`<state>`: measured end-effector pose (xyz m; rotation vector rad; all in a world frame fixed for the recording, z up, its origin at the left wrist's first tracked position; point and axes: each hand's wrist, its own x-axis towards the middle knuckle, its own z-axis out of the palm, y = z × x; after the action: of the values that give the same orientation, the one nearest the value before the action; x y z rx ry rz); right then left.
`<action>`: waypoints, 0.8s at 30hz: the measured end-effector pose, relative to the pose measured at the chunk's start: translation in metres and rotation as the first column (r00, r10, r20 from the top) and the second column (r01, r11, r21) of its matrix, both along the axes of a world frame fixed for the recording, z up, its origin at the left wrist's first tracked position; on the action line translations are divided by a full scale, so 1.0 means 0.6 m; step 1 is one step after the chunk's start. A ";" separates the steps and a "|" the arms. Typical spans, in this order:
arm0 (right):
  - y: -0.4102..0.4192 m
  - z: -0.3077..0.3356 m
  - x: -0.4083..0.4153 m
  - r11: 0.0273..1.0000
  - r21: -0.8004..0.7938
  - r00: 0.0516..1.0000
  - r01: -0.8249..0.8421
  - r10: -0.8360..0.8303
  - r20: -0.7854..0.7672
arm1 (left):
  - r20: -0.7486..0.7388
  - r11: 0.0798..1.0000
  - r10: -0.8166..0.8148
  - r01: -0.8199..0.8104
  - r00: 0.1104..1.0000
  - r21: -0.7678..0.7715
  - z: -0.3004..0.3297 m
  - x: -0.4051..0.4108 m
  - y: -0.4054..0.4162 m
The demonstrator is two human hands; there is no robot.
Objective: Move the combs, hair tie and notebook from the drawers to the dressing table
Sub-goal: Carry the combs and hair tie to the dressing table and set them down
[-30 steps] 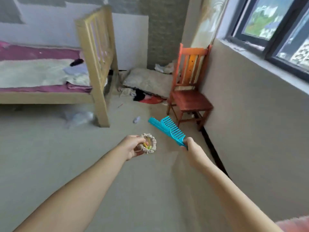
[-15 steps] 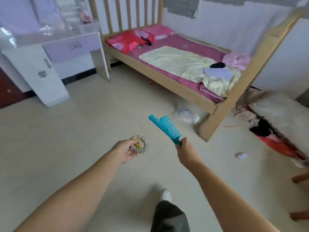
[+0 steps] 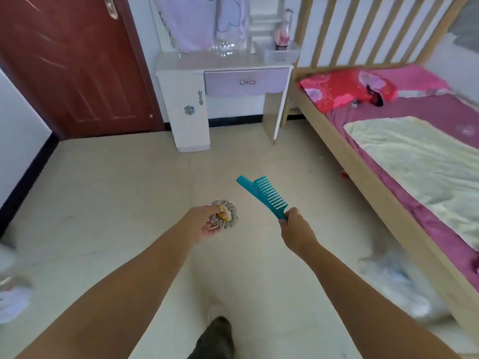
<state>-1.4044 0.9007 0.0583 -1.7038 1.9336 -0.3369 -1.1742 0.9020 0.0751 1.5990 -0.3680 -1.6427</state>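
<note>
My left hand (image 3: pixel 207 222) grips a grey scrunchie hair tie (image 3: pixel 229 215) with something yellow inside it. My right hand (image 3: pixel 295 225) holds two teal combs (image 3: pixel 264 195) by their handles, stacked together with the teeth pointing up and to the right. Both are held out in front of me above the floor. The white dressing table (image 3: pixel 204 62) with a lilac drawer (image 3: pixel 246 80) stands straight ahead against the far wall, well beyond my hands. The drawer looks closed. No notebook is visible.
A wooden bed (image 3: pixel 375 177) with pink bedding runs along the right. A dark red door (image 3: pixel 70 63) is at the left. A white basket (image 3: pixel 281 55) and a pink bottle (image 3: pixel 282 35) sit on the dressing table. Plastic wrap (image 3: pixel 396 283) lies on the floor by the bed.
The view has swung left from the chair and window, past the bed, and now faces the dressing table and door. Both hands keep the same hold on the hair tie and combs.
</note>
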 end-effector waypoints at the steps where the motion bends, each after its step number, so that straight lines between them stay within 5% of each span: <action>1: -0.051 -0.005 0.012 1.000 -0.007 1.000 -0.026 0.026 0.001 | -0.005 1.000 0.022 -0.022 1.000 -0.007 -0.004 0.011 -0.045; 24: -1.223 -0.002 0.114 0.996 -0.072 0.999 -0.049 0.049 0.010 | 0.084 0.996 -0.052 0.059 0.995 -0.074 0.012 0.082 -1.211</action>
<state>-1.3358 0.1671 0.0570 -1.7878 1.8887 -0.4010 -1.1249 0.1755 0.0826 1.6149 -0.5160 -1.5887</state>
